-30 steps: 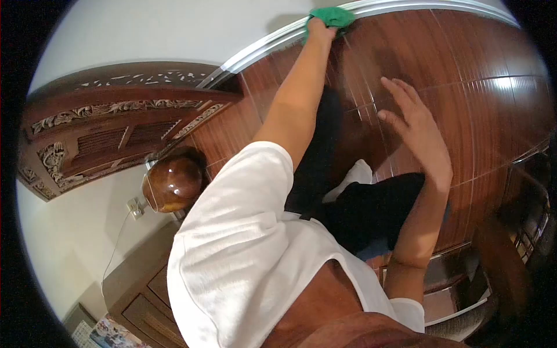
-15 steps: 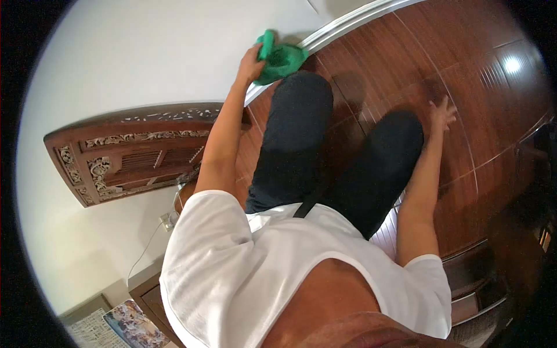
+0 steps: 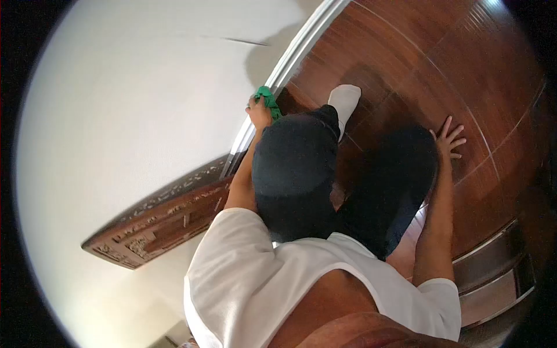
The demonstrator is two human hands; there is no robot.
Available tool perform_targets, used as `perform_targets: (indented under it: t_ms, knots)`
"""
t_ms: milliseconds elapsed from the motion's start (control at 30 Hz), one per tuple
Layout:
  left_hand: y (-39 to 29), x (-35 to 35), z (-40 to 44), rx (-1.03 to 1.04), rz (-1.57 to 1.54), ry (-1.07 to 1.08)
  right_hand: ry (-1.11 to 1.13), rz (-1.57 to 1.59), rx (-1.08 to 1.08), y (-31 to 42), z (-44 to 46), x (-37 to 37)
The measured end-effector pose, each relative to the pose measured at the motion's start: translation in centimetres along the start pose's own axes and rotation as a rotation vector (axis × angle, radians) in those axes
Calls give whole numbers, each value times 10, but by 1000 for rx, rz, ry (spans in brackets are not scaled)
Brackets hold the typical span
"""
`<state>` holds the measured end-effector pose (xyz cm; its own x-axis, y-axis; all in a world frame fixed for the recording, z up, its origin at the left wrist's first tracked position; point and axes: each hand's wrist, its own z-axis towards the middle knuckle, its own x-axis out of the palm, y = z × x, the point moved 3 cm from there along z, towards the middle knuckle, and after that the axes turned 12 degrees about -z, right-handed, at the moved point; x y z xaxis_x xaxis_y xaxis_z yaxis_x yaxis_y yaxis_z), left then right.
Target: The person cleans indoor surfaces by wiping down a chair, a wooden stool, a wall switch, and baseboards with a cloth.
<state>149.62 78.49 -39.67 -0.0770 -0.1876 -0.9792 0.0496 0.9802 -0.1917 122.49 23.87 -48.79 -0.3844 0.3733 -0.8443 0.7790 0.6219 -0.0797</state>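
My left hand (image 3: 260,114) is closed on a green cloth (image 3: 266,96) at the foot of the wall. The bunched cloth rests against the white baseboard (image 3: 288,62), just beyond my bent left knee. On the other side, my right hand (image 3: 449,141) lies on the brown wood floor (image 3: 406,69) with its fingers spread, beside my other knee. Nothing is in that hand. A foot in a white sock (image 3: 346,100) shows in front of my left leg.
A white wall (image 3: 145,104) rises along my left side. Close to my left arm stands a carved dark wood piece of furniture (image 3: 168,214). Dark wooden furniture (image 3: 490,278) also stands behind me at right.
The cloth has gone from hanging spread out to bunched against the baseboard in my left hand. My right hand has spread its fingers on the floor. A socked foot has come into sight.
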Motion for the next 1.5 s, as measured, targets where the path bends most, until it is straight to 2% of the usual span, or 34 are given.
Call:
perform_targets:
  t_ms: [67,167,233,300,367,467,533,633,667,733,767,800,833,933,1033,1067,1100,1167,1200,1233,1300,1400,1433,1467,1500]
  knots:
    - [-8,1,-6,-60,-23,-69,17,-17,21,1,0,1]
    - [14,23,6,162,-64,-142,-4,-39,37,6,-9,-1]
    - [-60,12,35,378,-116,-184,-10,-28,36,5,-8,-1]
    - [-128,16,81,461,-184,-107,1,-30,22,3,-6,-1]
    - [-203,20,125,698,-193,-67,-5,-43,20,2,-5,1]
    - [-293,19,181,1006,43,-154,14,-75,56,7,-8,-8]
    - [-329,39,218,1048,164,-45,19,-100,67,7,-7,-7]
    - [-347,32,207,1087,396,10,-57,-99,47,2,-4,5]
    - [-322,52,207,1238,607,-75,-111,-73,36,0,-2,10]
    - [-267,66,179,1239,596,46,-164,-35,17,-5,-1,16]
    - [-242,60,150,1185,931,172,-160,-20,13,-6,0,17]
    - [-210,56,124,1188,891,176,-163,-3,11,-7,2,18]
    - [-180,52,99,1189,1029,261,-107,-37,33,-6,3,17]
    - [-83,51,56,1161,919,476,6,-101,67,-4,6,12]
    - [-86,37,72,1136,668,627,38,-90,53,-4,5,14]
    - [-122,40,90,1150,619,569,67,-91,65,-5,9,16]
    - [-151,44,115,1276,622,343,90,-96,70,-5,9,15]
    - [-247,47,171,1288,617,95,-17,-62,53,-9,11,25]
    - [-298,44,197,1308,657,58,-77,-50,34,-9,13,30]
    - [-337,42,221,1464,559,-133,-45,-55,31,-9,12,33]
    - [-389,52,261,1435,459,-71,4,-60,26,-10,11,32]
    - [-407,78,271,1057,773,174,150,-61,48,-5,12,17]
    - [-392,79,259,1122,827,142,205,-50,48,-4,10,16]
    - [-376,65,241,1189,890,108,162,-37,30,-5,9,11]
    - [-349,65,229,1225,836,52,175,-56,34,-4,12,11]
